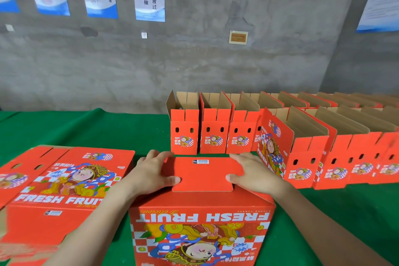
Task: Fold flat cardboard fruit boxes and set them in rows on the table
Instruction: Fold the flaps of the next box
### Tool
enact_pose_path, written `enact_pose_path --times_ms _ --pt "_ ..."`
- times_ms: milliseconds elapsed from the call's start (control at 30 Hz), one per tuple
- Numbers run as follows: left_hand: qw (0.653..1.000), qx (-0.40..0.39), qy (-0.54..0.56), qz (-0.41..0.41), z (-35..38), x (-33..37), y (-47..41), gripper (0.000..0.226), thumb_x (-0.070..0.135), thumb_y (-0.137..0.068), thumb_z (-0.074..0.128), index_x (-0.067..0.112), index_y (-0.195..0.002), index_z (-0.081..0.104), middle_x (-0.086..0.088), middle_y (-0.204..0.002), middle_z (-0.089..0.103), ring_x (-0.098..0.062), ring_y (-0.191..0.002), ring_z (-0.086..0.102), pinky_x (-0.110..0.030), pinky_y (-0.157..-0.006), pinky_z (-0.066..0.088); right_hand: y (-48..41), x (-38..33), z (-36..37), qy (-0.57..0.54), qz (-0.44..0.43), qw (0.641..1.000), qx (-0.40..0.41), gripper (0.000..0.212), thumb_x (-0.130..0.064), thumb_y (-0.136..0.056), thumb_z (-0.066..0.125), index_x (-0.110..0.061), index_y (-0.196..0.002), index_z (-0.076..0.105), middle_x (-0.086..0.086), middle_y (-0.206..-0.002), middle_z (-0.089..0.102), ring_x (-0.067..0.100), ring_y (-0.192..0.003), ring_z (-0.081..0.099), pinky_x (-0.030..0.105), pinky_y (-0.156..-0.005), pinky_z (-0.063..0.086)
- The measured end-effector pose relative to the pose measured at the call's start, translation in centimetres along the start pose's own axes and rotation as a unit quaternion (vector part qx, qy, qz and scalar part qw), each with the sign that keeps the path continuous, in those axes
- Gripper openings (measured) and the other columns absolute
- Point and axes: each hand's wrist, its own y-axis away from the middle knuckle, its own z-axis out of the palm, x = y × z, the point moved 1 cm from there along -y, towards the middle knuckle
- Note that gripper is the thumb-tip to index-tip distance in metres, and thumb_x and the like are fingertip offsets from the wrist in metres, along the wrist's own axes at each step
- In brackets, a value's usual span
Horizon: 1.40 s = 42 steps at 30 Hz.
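A red "FRESH FRUIT" cardboard box (200,229) stands upside down in front of me on the green table (86,127). Its red bottom flap (203,175) lies on top, folded flat. My left hand (151,170) presses on the flap's left edge, thumb on the near side and fingers over the far corner. My right hand (252,173) presses on the flap's right edge the same way. A stack of flat unfolded boxes (62,181) lies to my left. Two rows of folded open-topped boxes (302,136) run from the table's middle to the right.
A grey concrete wall (194,60) with several hanging posters stands behind the table. Bare green cloth shows at the far left of the table and along the near right side.
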Motion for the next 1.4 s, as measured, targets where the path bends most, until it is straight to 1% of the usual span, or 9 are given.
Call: enact_pose_path --times_ms 100,633,767,900,1033,1133,1200,1300,1400 --pt "0.998 -0.033 -0.045 -0.032 0.0 0.7 -0.4 0.087 0.054 -0.077 0.068 0.041 -0.147 0.020 -0.004 -0.136 0.031 -0.031 -0.129 0.032 -0.043 -0.109 0.031 0.0 -0.6 0.2 0.029 0.019 0.999 0.013 0.073 -0.045 -0.089 0.059 -0.029 -0.150 0.023 -0.001 -0.151 0.025 0.022 -0.141 0.019 0.039 -0.112 0.027" --pt "0.993 0.019 -0.103 -0.047 0.7 1.3 -0.3 0.081 0.057 -0.072 0.069 0.040 -0.140 0.029 -0.003 -0.133 0.033 -0.031 -0.126 0.034 -0.044 -0.098 0.041 0.4 -0.7 1.5 0.095 0.021 0.995 0.034 0.071 -0.045 -0.093 0.051 -0.028 -0.150 0.012 0.000 -0.153 0.018 0.026 -0.143 0.009 0.045 -0.109 0.032" --pt "0.996 0.022 -0.085 -0.034 1.0 0.6 -0.2 0.080 0.062 -0.080 0.058 0.040 -0.147 0.021 -0.003 -0.143 0.030 -0.030 -0.132 0.028 -0.042 -0.107 0.034 0.2 0.2 1.0 -0.011 0.004 0.999 0.047 0.060 -0.041 -0.097 0.047 -0.027 -0.150 0.025 -0.003 -0.156 0.020 0.018 -0.145 0.011 0.038 -0.116 0.019" --pt "0.996 0.038 -0.079 -0.012 1.4 0.3 0.2 0.073 0.060 -0.086 0.051 0.035 -0.148 0.023 -0.003 -0.146 0.032 -0.029 -0.134 0.030 -0.040 -0.111 0.029 0.6 0.9 0.8 -0.204 0.006 0.977 0.058 0.041 -0.031 -0.102 0.041 -0.023 -0.142 0.044 -0.005 -0.152 0.032 0.011 -0.140 0.027 0.031 -0.115 0.021" --pt "0.984 0.106 0.141 -0.014 0.1 -0.3 0.4 0.064 0.038 -0.089 0.061 0.023 -0.146 0.035 -0.006 -0.148 0.035 -0.020 -0.134 0.037 -0.029 -0.111 0.028 1.4 1.8 0.7 -0.361 0.017 0.930 0.067 0.038 -0.027 -0.103 0.037 -0.024 -0.140 0.045 -0.005 -0.150 0.037 0.006 -0.134 0.031 0.026 -0.106 0.023" --pt "0.888 0.100 0.439 -0.097 -0.3 -1.9 1.9 0.055 0.030 -0.090 0.061 0.021 -0.141 0.043 -0.006 -0.140 0.049 -0.018 -0.119 0.052 -0.034 -0.104 0.038 2.2 3.2 1.1 -0.475 0.078 0.868 0.125 0.038 -0.038 -0.102 0.036 -0.030 -0.137 0.048 -0.006 -0.142 0.046 0.009 -0.127 0.040 0.028 -0.103 0.029" --pt "0.866 0.064 0.476 -0.139 0.3 -3.5 3.1 0.053 0.041 -0.086 0.061 0.021 -0.134 0.051 -0.007 -0.123 0.063 -0.020 -0.101 0.064 -0.038 -0.094 0.047 3.5 4.2 3.0 -0.523 0.153 0.833 0.088 0.041 -0.044 -0.101 0.034 -0.018 -0.123 0.057 0.006 -0.121 0.061 0.025 -0.114 0.056 0.040 -0.101 0.041" --pt "0.879 -0.022 0.459 -0.125 1.5 -4.5 4.5 0.051 0.062 -0.076 0.060 0.029 -0.115 0.065 -0.001 -0.101 0.073 -0.021 -0.091 0.070 -0.037 -0.090 0.052 5.5 4.3 6.1 -0.466 0.210 0.859 -0.027 0.039 -0.031 -0.104 0.028 -0.006 -0.086 0.051 0.015 -0.087 0.061 0.031 -0.092 0.060 0.048 -0.096 0.045" --pt "0.863 0.032 0.499 -0.072 1.0 -4.3 4.1 0.033 0.043 -0.087 0.053 0.042 -0.120 0.052 0.023 -0.089 0.071 0.002 -0.081 0.068 -0.014 -0.061 0.053 6.2 4.2 5.1 -0.436 0.202 0.876 -0.043 0.032 -0.014 -0.104 0.032 0.006 -0.116 0.053 0.030 -0.120 0.058 0.041 -0.115 0.054 0.047 -0.101 0.043"
